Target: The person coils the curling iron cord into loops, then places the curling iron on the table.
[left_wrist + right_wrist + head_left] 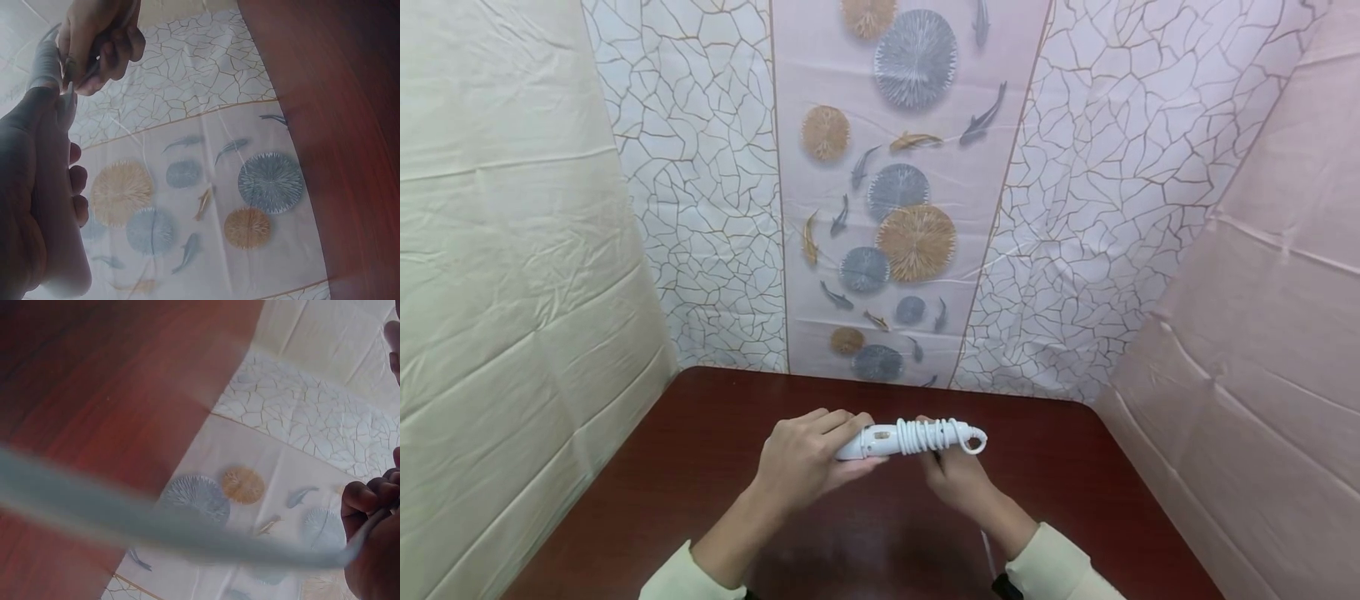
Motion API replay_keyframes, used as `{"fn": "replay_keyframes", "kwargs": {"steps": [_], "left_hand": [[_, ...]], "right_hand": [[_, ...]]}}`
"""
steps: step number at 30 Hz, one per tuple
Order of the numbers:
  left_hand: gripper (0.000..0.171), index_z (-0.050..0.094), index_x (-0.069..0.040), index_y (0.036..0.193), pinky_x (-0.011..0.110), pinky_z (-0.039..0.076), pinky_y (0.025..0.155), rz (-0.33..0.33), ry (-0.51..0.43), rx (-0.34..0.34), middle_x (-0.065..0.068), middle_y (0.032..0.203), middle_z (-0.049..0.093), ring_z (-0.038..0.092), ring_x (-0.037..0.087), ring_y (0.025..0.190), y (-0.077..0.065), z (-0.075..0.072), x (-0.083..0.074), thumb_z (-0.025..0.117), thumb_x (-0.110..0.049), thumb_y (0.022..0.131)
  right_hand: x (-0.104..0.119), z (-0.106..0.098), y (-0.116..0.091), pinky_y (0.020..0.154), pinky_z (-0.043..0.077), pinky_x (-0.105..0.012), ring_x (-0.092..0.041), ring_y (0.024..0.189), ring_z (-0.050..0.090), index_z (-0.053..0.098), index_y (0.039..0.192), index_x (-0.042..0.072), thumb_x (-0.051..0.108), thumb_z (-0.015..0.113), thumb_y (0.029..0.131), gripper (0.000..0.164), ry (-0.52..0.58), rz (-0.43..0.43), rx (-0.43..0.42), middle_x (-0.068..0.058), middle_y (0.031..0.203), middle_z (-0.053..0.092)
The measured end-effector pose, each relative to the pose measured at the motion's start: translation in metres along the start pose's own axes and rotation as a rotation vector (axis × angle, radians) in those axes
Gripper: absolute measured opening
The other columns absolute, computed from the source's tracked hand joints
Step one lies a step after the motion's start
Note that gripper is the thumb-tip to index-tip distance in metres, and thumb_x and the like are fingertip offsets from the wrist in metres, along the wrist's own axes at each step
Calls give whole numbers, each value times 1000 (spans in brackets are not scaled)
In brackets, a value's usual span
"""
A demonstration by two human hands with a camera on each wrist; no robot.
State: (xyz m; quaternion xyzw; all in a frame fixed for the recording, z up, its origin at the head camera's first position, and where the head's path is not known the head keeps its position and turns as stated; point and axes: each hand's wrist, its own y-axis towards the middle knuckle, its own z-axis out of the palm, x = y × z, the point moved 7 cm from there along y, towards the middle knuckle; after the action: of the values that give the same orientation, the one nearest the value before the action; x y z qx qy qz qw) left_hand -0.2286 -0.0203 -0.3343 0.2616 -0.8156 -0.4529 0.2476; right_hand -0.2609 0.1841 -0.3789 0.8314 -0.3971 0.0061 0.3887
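Note:
A white hair straightener (877,440) is held level above the table, its white cord (928,435) wound in several turns round the handle end. A small loop of the cord sticks out past that end. My left hand (808,450) grips the body, and in the left wrist view the rounded far end of the straightener (59,262) extends below the palm. Beside the coils, my right hand (961,479) has its fingers curled round the cord. In the right wrist view a blurred length of cord (187,531) runs from that hand across the picture.
The dark red-brown table (737,417) lies beneath both hands. Behind it hangs a patterned cloth (917,242) with fish and round motifs. Pale creased cloth walls (512,275) stand at the left and right sides.

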Motion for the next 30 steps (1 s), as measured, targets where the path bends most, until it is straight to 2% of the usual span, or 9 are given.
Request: {"fn": "replay_keyframes", "kwargs": {"steps": [2, 5, 7, 9, 13, 21, 26, 30], "left_hand": [[48, 80, -20, 113, 26, 56, 56, -22, 7, 4, -9, 91, 77, 70, 10, 71, -1, 0, 1, 95, -51, 80], [49, 81, -18, 114, 28, 56, 56, -61, 16, 11, -7, 93, 78, 72, 12, 72, -1, 0, 5, 97, -48, 79], [50, 82, -17, 115, 29, 56, 55, -76, 21, 12, -6, 93, 79, 72, 13, 72, -1, 0, 8, 98, -48, 78], [51, 82, -17, 115, 29, 56, 55, -80, 27, 12, -6, 94, 79, 72, 13, 72, -1, 0, 9, 98, -48, 77], [52, 82, -17, 115, 30, 56, 54, -78, 46, 23, -6, 94, 79, 72, 14, 71, 1, 1, 11, 98, -49, 77], [51, 82, -20, 118, 31, 54, 54, -122, 84, 101, -7, 92, 77, 70, 14, 70, 1, 5, 17, 95, -52, 81], [51, 82, -20, 119, 32, 54, 54, -133, 94, 137, -8, 91, 77, 69, 14, 70, -2, 10, 20, 94, -53, 82], [52, 81, -20, 119, 32, 55, 55, -131, 98, 148, -7, 92, 77, 70, 15, 71, -5, 12, 21, 95, -53, 81]], "right_hand": [[0, 3, -3, 70, 56, -33, -9, 76, 62, 70, 101, 2, -5, 63, 104, 10, -7, -13, -12, -8, 86, 70], [6, 8, -5, 66, 50, -25, -1, 72, 54, 67, 97, 9, -6, 65, 102, 16, 28, -124, -18, 0, 79, 64], [11, 11, -7, 70, 53, -22, 0, 77, 58, 70, 106, 9, -5, 67, 102, 15, 38, -207, -32, 2, 86, 67], [15, 12, -9, 73, 54, -20, -2, 81, 59, 69, 113, 8, 0, 67, 105, 12, 31, -248, -40, 2, 91, 68], [20, 10, -9, 71, 50, -18, -3, 77, 55, 67, 106, 8, 7, 66, 108, 3, 14, -256, -44, 1, 87, 64], [36, 5, -4, 67, 46, -13, 0, 72, 50, 64, 100, 15, 17, 65, 112, 12, 18, -310, -42, 7, 83, 57], [43, 3, -3, 63, 42, -9, 3, 68, 45, 63, 98, 14, 27, 59, 115, 21, 26, -348, -41, 8, 81, 55], [48, 1, -1, 63, 40, -8, 4, 69, 45, 66, 100, 14, 32, 58, 115, 25, 50, -343, -48, 8, 80, 55]]}}
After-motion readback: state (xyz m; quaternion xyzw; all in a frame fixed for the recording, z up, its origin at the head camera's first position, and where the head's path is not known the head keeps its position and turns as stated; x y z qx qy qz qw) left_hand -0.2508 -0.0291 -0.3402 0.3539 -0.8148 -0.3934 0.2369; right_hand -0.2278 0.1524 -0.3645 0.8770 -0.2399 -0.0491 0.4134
